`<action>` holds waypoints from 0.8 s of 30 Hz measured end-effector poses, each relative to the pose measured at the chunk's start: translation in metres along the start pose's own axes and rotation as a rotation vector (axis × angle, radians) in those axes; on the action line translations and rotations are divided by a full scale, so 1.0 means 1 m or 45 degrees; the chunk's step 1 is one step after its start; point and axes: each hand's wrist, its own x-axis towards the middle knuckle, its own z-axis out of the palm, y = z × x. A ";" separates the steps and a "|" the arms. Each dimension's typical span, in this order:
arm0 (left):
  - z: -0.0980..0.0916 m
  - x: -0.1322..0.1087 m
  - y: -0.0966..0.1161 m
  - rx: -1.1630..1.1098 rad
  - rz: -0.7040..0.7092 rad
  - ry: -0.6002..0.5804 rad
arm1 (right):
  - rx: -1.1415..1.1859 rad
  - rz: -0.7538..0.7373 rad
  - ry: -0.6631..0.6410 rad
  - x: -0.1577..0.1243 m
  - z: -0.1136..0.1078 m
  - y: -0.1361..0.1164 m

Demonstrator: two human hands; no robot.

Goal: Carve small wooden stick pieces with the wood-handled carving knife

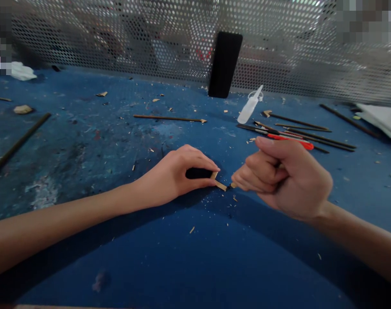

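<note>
My left hand (179, 174) pinches a black strip (198, 173) between thumb and fingers. A thin wooden sliver (220, 185) sticks out from its end toward my right hand (279, 178). That hand is curled into a fist around a small pale-tipped object (233, 185), mostly hidden by my fingers. Its tip meets the end of the sliver, so the two hands nearly touch.
Wood shavings litter the blue work mat (182, 266). Beyond my hands lie a red-handled craft knife (290, 141), several dark sticks (311, 137) and a plastic squeeze bottle (251, 106). A black phone (225, 64) leans against a perforated metal screen (118, 34).
</note>
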 end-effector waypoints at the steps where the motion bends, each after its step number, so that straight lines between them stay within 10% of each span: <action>1: 0.000 0.000 0.000 -0.001 0.007 0.003 | 0.011 0.001 0.012 -0.001 0.001 0.001; 24: -0.001 0.001 0.002 -0.024 -0.309 0.027 | -0.032 -0.061 -0.031 -0.007 0.005 0.005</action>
